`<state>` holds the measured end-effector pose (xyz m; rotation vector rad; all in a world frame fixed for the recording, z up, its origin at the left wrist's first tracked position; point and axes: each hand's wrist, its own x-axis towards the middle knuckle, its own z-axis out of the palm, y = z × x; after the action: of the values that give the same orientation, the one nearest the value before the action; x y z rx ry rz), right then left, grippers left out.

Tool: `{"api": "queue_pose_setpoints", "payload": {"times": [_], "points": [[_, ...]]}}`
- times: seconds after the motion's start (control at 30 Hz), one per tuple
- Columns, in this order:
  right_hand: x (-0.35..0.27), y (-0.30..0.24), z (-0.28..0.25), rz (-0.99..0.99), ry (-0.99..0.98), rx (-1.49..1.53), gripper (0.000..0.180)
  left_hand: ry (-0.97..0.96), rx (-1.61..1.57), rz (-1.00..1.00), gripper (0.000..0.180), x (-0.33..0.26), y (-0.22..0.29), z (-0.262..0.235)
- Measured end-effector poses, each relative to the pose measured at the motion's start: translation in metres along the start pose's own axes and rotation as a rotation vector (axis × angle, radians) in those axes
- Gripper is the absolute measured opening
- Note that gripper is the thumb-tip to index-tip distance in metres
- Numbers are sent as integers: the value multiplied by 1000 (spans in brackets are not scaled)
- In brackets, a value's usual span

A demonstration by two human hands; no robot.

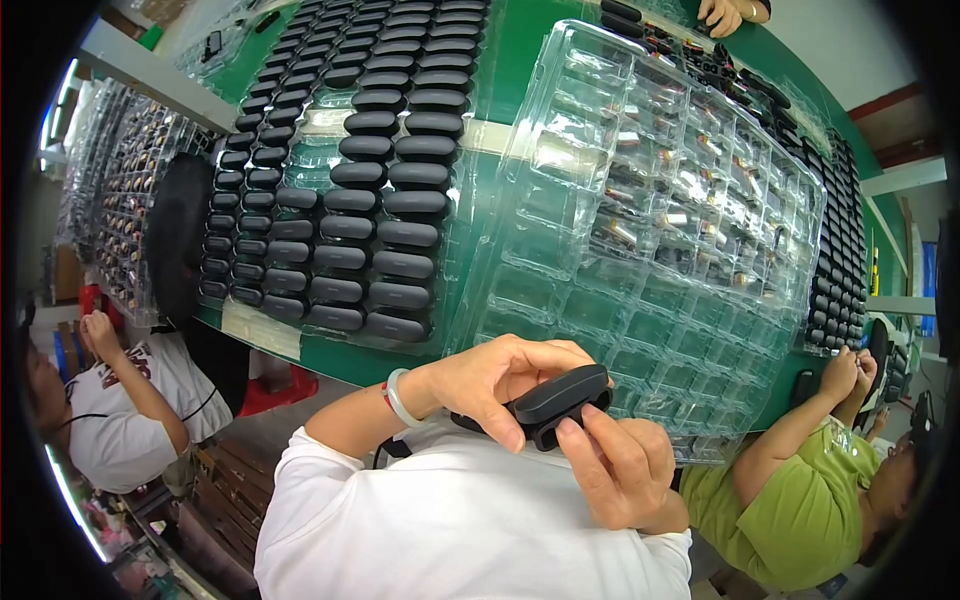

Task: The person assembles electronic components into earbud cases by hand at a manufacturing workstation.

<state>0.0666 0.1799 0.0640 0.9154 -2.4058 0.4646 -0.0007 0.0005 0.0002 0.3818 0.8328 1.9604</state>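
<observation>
A small black oblong case (565, 393) is in front of my chest, its two halves parted along a gap on the side toward me. My left hand (495, 380) grips it from the left, thumb along the near side and fingers behind. Thumb and fingertips of my right hand (620, 465) are closed on its lower right part; what lies inside is hidden by them. Just beyond my hands is a clear plastic tray (560, 315) with bare pockets. A second clear tray (600, 80) overlaps it, with small dark parts and wires in many pockets.
A tray of black cases (405, 265) in rows lies to the left on the green table (510, 75). More cases (840, 250) stand at the far right. Co-workers sit at left, in a white shirt (130, 410), and right, in a green shirt (800, 510); another person's hand (722, 15) shows at the far edge.
</observation>
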Motion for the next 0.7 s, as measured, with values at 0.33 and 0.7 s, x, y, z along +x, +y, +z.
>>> {"api": "queue_pose_setpoints", "payload": {"times": [0.33,0.7], "points": [[-2,-2,3,21,45,-4,25,40,-78,-60,94,-3,1,1],[2,-10,-6,-15,4,-74,23,6,-106,-54,92,-6,-2,4]]}}
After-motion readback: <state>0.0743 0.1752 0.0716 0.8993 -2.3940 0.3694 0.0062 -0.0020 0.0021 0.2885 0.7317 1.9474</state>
